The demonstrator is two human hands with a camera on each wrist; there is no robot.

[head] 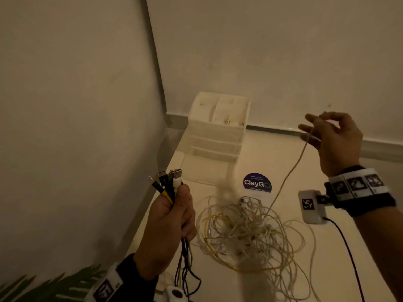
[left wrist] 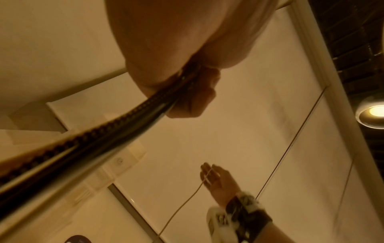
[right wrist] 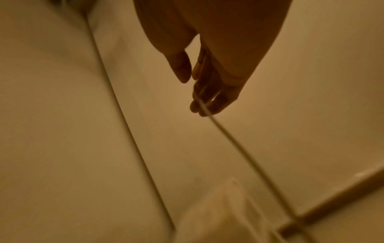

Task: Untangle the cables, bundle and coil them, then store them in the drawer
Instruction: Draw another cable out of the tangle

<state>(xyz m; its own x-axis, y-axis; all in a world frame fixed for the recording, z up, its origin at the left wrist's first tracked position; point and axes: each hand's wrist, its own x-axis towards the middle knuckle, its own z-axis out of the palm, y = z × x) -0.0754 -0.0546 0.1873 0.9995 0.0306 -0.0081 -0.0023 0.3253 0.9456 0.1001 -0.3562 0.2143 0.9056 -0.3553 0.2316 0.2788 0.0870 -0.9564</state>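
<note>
My left hand (head: 172,214) grips a bundle of cable ends (head: 171,179) upright: USB plugs, a white plug and a yellow lead. Their dark cords (left wrist: 104,136) hang from the fist. My right hand (head: 331,136) is raised at the right. It pinches a thin white cable (head: 290,171) that runs taut across the fingers down into the tangle (head: 246,232) of white and yellow cables on the table. The same hand (left wrist: 216,177) and cable (left wrist: 187,202) show in the left wrist view. The white drawer unit (head: 218,131) stands at the back, its bottom drawer (head: 205,168) pulled out.
A wall closes the left side and another the back. A round ClayGo sticker (head: 257,183) lies on the white table (head: 272,153) behind the tangle. A black cord (head: 349,249) trails from the box at my right wrist. Plant leaves (head: 43,286) show at bottom left.
</note>
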